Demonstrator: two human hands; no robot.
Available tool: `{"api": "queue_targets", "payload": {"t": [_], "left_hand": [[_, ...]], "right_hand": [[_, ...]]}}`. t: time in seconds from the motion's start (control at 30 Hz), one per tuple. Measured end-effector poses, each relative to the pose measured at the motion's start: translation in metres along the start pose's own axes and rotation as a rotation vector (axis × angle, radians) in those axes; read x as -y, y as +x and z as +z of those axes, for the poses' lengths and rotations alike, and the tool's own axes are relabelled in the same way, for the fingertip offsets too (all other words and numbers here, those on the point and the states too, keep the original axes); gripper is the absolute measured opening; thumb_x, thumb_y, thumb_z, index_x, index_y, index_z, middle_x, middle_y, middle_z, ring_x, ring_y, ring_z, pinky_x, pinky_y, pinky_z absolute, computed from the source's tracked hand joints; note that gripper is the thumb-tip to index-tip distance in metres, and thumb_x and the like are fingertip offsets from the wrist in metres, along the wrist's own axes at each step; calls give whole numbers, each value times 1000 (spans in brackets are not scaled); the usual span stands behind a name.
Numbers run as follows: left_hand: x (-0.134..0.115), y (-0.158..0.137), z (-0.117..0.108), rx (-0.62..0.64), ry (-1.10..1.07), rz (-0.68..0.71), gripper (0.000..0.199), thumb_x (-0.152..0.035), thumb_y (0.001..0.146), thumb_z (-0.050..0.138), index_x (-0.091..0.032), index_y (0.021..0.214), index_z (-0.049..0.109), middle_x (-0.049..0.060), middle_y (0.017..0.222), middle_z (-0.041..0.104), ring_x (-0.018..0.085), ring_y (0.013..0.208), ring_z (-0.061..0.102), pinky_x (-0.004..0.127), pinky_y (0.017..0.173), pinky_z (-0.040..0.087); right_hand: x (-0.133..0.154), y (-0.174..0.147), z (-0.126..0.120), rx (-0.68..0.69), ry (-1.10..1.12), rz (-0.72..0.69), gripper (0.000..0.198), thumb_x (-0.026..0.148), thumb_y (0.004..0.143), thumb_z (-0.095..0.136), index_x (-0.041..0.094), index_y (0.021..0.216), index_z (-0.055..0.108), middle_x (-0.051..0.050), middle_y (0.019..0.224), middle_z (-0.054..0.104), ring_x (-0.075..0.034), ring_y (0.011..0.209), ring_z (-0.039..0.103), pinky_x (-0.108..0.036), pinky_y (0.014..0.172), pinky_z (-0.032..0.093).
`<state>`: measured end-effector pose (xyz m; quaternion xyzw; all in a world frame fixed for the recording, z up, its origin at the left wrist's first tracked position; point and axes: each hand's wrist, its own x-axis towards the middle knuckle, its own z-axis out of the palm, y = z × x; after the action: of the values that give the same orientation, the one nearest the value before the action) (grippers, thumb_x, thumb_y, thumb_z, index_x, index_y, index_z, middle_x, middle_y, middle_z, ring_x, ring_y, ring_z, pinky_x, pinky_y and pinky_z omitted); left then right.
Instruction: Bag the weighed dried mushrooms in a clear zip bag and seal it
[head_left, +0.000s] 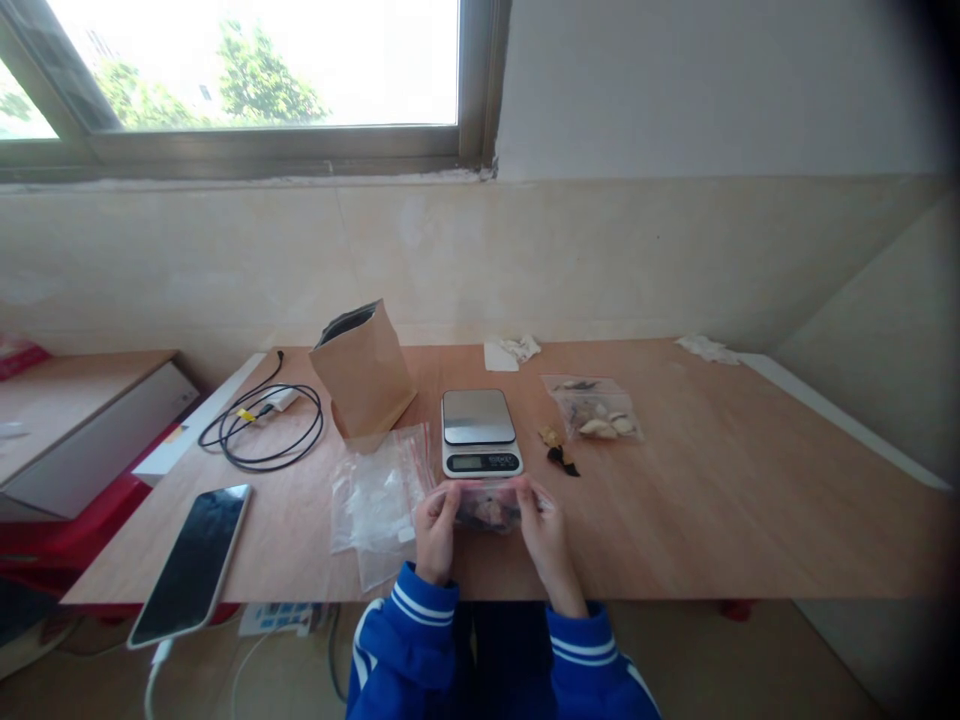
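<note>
Between my two hands is a clear zip bag (pixel 489 510) with reddish-brown dried pieces inside. My left hand (pixel 436 528) pinches its top left corner, and my right hand (pixel 544 528) pinches the top right one. Just beyond the bag sits a digital kitchen scale (pixel 480 425) with a bare metal plate; its display is too small to read. Several flat clear zip bags (pixel 382 500) lie beside my left hand. To the right of the scale are loose dried bits (pixel 559 455), one yellowish and one black, and a filled zip bag (pixel 598 412) with pale slices.
A brown paper pouch (pixel 367 370) stands open behind the flat bags. On the left lie a coiled black cable (pixel 262 462) and a phone (pixel 193 560) on a white cord, overhanging the table's front edge. Crumpled tissue (pixel 521 348) lies near the wall, another (pixel 706 348) farther right.
</note>
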<state>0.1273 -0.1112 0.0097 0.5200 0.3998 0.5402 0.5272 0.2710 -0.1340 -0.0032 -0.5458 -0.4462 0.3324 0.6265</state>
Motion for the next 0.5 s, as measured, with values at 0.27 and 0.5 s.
{"api": "queue_targets", "payload": {"t": [0.27,0.5], "left_hand": [[8,2,-4,-52,-55,-38,68,-62,91,25,-16,87,76,12,82,74,26,93,68,41,92,52],[10,4,-7,-94,-31,-7,73,-61,92,16,-19,92,75,10,91,74,26,92,66,43,90,48]], "right_hand": [[9,-1,-11,15,45,90,59,68,87,35,21,88,72,-11,85,74,-25,81,70,-34,74,56],[11,9,-34,-209,7,109,62,71,85,35,19,74,67,-10,67,71,-23,62,67,-32,62,55]]}}
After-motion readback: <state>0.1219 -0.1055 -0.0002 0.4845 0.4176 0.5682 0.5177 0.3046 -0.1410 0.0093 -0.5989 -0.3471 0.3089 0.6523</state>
